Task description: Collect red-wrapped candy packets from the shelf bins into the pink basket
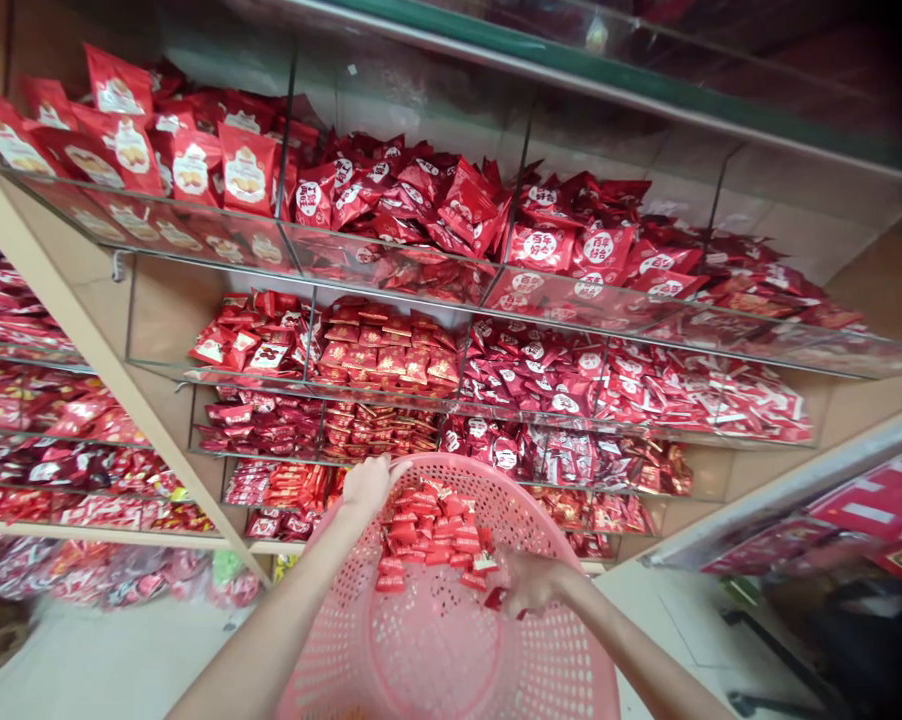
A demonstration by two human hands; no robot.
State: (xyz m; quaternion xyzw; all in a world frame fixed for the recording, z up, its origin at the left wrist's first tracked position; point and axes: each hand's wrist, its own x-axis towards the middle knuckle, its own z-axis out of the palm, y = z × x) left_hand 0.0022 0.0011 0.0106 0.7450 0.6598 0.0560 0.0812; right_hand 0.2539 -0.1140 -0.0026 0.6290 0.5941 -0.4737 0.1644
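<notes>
Our left hand [366, 482] clasps the pink basket [451, 660] by its rim, tipped toward the shelves [721, 338]. Our right hand [530, 583] closes on red sweets [428, 530] inside, mid-scoop, which wants the basket held steady.

Single head-worn view, wide lens, shelf lines bowed at edges. Faces forward and down over pink basket [451, 650], close at 6 o'clock. Forearms enter from bottom edge; left hand [366, 482] at basket's far rim, right hand [530, 583] at 5 o'clock inside it. Glass shelves [391, 265] of red packets [541, 245] near, filling 9 through 3 o'clock. Floor strip at 7 o'clock. Dark blur at 4 o'clock, perhaps aisle floor.
</notes>
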